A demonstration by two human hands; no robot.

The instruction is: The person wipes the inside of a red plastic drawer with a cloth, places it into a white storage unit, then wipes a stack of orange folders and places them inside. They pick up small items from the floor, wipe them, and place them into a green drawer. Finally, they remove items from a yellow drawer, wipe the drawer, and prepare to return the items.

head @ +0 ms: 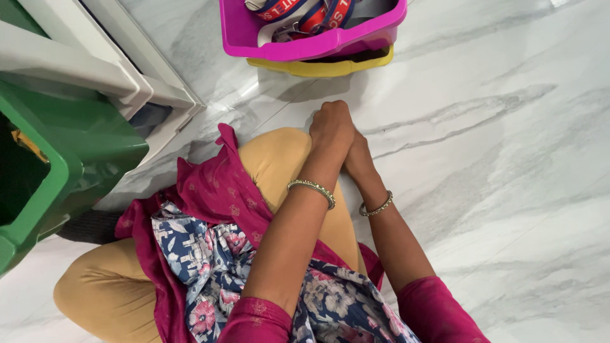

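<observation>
My left hand (332, 129) is curled into a fist just past my bent knee, low over the marble floor, and nothing shows in it. My right hand (359, 160) lies pressed against it from the right; its fingers are hidden behind the left hand. Each wrist wears a metal bangle. A blue floral cloth (210, 254) lies bunched in my lap over a magenta tunic (216, 190) and mustard-yellow leggings.
A pink tub (305, 46) with red and white straps in it sits on a yellow tub (330, 65) ahead of the hands. A green bin (76, 149) and white bins (127, 70) stand at the left. White marble floor (495, 146) stretches to the right.
</observation>
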